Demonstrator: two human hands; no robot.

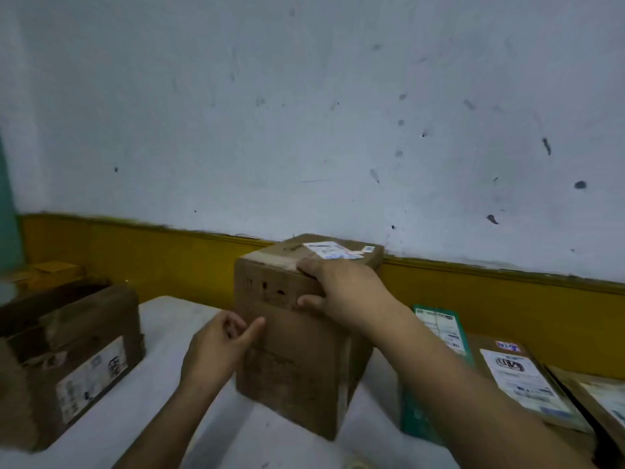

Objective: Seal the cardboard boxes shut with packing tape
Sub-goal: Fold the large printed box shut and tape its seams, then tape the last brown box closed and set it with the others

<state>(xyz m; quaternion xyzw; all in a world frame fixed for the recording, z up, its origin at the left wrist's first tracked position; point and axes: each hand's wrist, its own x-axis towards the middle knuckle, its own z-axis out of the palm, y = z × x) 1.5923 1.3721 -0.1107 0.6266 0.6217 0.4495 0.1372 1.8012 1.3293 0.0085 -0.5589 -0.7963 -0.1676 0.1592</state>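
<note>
Left hand [220,343]: fingers curled, thumb on the box [297,367] front face; whether it holds anything cannot be determined. Right hand [341,292] grips the top edge directly above.

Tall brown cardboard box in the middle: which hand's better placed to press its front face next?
Left, probably. The left hand has its thumb on the front face of the tall brown cardboard box; the right hand grips its top edge, steadying it.

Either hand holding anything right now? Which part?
Right hand grips the centre box at its top front edge. Left hand: thumb on the front face; a hold cannot be told.
</note>
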